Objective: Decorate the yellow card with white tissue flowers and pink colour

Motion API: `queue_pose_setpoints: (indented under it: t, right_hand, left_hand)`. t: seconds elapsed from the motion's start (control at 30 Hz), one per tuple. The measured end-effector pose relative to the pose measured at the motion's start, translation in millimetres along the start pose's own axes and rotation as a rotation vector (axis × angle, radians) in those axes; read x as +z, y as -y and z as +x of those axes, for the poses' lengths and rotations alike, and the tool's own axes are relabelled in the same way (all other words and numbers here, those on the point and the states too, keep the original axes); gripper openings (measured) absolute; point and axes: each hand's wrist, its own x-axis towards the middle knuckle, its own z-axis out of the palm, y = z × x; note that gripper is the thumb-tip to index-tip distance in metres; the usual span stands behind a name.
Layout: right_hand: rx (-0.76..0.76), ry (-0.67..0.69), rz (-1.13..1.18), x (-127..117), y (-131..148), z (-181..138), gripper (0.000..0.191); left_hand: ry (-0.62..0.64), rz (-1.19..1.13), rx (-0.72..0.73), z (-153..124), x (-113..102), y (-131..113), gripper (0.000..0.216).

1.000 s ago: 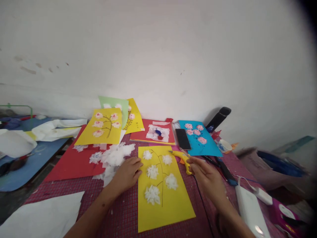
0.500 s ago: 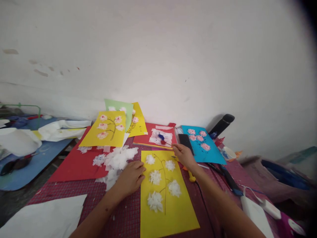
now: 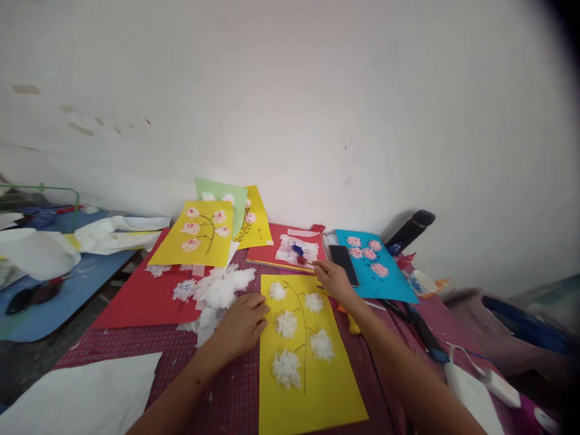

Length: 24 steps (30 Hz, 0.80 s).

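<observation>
Your right hand (image 3: 334, 280) has left the yellow scissors (image 3: 354, 327) and now lies at the far right corner of the yellow flower sheet (image 3: 317, 386), mid-table (image 3: 226, 393); I cannot tell whether it grips anything. Your left hand (image 3: 242, 323) stays flat and empty on that sheet's left edge.
</observation>
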Motion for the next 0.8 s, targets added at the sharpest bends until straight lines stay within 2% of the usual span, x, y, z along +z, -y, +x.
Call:
queue_pose_setpoints:
  t: [0.5,0.8]
  right_hand:
    - [0.008,-0.014,0.052,0.9,-0.2,1.3,0.034]
    - [0.124,-0.028,0.255,2.9,-6.5,1.7,0.032]
  left_hand:
    - [-0.004,0.022,-0.001,0.6,-1.6,-1.8,0.018]
    - [0.023,0.021,-0.006,1.0,-5.0,-4.0,0.015]
